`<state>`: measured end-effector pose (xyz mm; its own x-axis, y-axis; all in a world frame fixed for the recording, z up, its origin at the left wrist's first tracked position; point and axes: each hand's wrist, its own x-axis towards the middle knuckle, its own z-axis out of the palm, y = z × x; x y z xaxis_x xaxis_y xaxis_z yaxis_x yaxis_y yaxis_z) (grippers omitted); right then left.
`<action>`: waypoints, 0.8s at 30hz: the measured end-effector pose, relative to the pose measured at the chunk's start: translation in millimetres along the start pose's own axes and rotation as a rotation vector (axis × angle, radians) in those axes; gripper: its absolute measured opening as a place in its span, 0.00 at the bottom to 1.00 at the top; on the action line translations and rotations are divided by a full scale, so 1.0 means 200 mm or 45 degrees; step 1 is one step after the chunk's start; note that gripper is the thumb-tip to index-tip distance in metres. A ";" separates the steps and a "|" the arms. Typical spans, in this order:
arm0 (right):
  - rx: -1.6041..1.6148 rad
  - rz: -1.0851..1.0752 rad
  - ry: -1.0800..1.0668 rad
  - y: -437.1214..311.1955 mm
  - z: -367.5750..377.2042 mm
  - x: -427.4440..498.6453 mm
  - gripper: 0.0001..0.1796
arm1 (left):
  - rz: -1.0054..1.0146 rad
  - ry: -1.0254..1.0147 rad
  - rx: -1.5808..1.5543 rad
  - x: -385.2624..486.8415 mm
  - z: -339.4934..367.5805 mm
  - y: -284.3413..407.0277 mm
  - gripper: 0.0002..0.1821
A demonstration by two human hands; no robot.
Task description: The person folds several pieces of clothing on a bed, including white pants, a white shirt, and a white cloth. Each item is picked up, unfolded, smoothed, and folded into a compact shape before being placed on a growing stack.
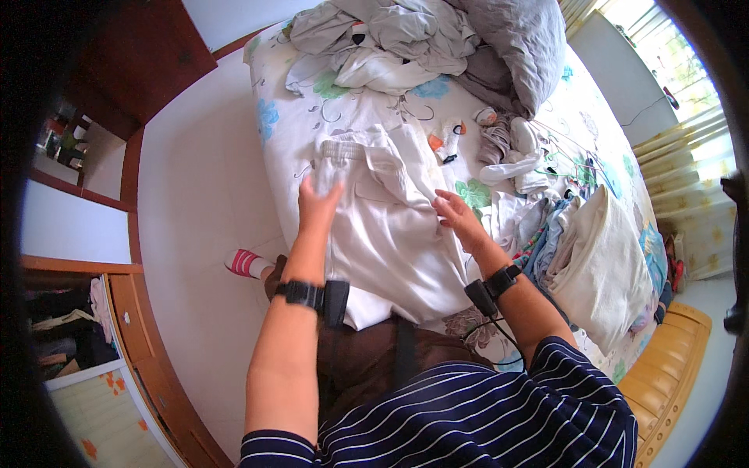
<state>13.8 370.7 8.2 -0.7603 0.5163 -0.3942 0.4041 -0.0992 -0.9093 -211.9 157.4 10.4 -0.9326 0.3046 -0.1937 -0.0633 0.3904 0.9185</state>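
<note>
A pair of white trousers (392, 234) with a gathered elastic waistband lies spread before me, its waist end away from me and its near end by my lap. My left hand (319, 199) is over the left edge of the trousers below the waistband, thumb and fingers apart. Along the opposite edge is my right hand (459, 216), fingers slightly bent and spread. Neither hand visibly grips the cloth; whether the fingertips touch it I cannot tell. Black devices are strapped to both wrists.
Under the trousers is a bed with a floral sheet (281, 169). Rumpled grey bedding (398, 35) lies at the far end. To the right are rolled socks (497, 137), clothes hangers (576, 158) and a row of folded clothes (544, 234). An open wardrobe (70, 327) stands left.
</note>
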 end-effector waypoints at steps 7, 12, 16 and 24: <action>-0.282 0.037 0.075 0.18 0.00 -0.07 0.43 | -0.037 -0.132 0.225 -0.51 -0.16 -0.49 0.47; 0.046 0.261 0.043 0.18 0.05 0.00 0.41 | -0.137 -0.151 0.359 -0.71 -0.18 -0.52 0.46; -0.432 -0.102 0.356 0.20 0.08 0.15 0.42 | -0.016 -0.145 0.441 -0.82 -0.21 -0.43 0.40; -0.614 -0.352 0.585 0.03 0.10 0.64 0.31 | -0.028 -0.144 0.457 -0.94 -0.27 -0.38 0.35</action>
<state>-89.9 419.2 -50.7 -0.6195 0.7843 0.0343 0.4880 0.4189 -0.7657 -49.8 23.8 -4.9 -0.8861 0.3788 -0.2670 0.0647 0.6716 0.7381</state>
